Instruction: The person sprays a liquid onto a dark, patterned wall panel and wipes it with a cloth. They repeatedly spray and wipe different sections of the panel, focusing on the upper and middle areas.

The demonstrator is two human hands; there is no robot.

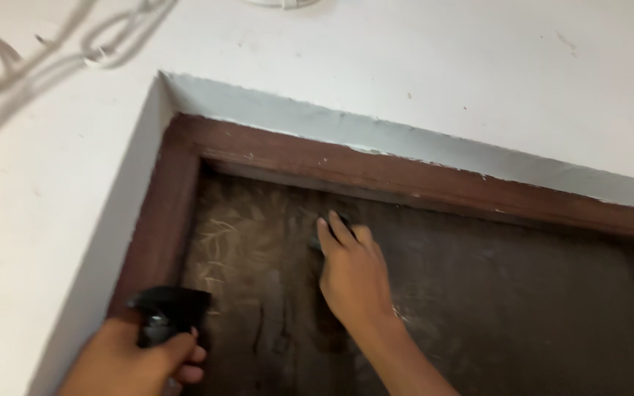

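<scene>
My right hand (354,275) presses a small dark pad or cloth (326,229) flat against a dark brown patterned glass pane (493,308), near its upper left part. Most of the pad is hidden under my fingers. My left hand (130,359) is at the lower left, wrapped around a black spray bottle head (166,312), its nozzle close to the pane's left edge. Wet dark streaks (280,337) run down the pane between my hands.
A reddish-brown wooden frame (376,172) borders the pane along the top and left. It sits in a recess of a white wall (420,66). White curled metalwork (75,44), blurred, crosses the upper left corner.
</scene>
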